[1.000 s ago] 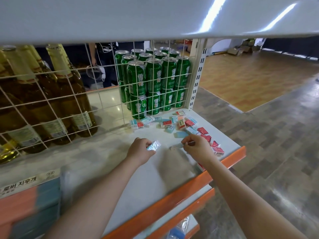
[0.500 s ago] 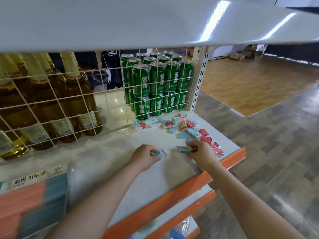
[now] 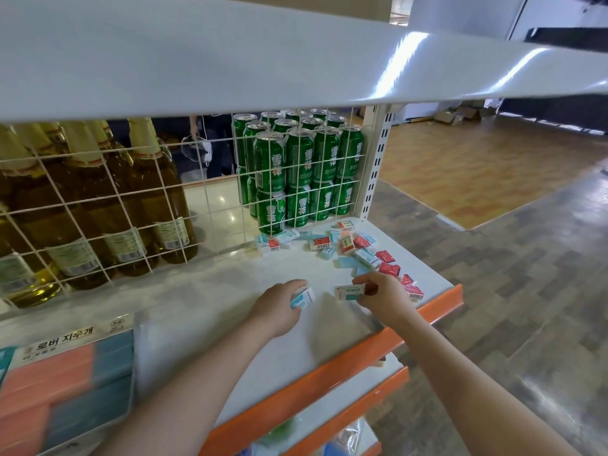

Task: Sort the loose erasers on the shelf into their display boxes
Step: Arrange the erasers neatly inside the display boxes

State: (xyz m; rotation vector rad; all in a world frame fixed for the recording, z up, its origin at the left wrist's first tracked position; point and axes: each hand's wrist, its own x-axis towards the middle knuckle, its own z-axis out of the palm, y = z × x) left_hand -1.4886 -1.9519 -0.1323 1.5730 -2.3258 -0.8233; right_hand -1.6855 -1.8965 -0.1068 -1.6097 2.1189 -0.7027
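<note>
On the white shelf (image 3: 184, 291), a teal-and-white eraser (image 3: 302, 298) is gripped in the curled fingers of the left hand (image 3: 279, 307), and a second teal eraser (image 3: 350, 292) is pinched by the right hand (image 3: 383, 299). The loose erasers (image 3: 348, 246) — red and teal — are scattered just behind the hands, while a display box (image 3: 65, 383) is seen at the left.

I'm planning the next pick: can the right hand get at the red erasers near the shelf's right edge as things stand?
Probably yes for reach: the red erasers lie in the open just beyond the right hand, nothing over them. But that hand already pinches a teal-banded eraser, so it likely needs to drop that first.
</note>
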